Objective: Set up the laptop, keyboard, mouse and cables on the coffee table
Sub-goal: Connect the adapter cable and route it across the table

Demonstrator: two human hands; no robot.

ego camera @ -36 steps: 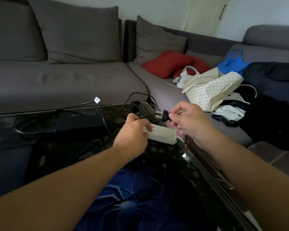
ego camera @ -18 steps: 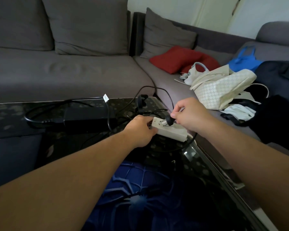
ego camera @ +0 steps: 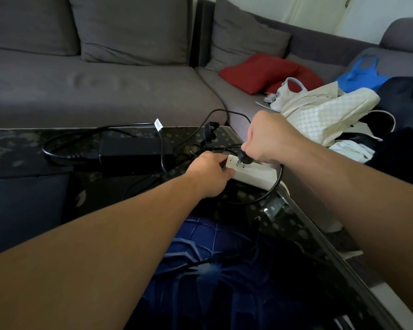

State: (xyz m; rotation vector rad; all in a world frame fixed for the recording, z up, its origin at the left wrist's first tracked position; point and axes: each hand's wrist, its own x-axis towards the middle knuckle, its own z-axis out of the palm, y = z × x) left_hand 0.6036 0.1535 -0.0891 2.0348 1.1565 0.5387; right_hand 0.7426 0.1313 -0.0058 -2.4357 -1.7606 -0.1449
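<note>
At the far right corner of the dark glass coffee table (ego camera: 45,144) we see a white power strip (ego camera: 253,173). The left hand (ego camera: 209,172) curls its fingers round the strip's near end, holding it down. The right hand (ego camera: 265,139) pinches a black plug (ego camera: 244,158) standing on the strip's top face; whether its pins are fully seated we cannot tell. The plug's cable (ego camera: 272,191) loops round the strip's right end. A black power adapter (ego camera: 131,148) lies on the table to the left, well apart. On the grey sofa (ego camera: 105,91) behind, a white handbag (ego camera: 320,117) lies on its side; its contents are hidden.
</note>
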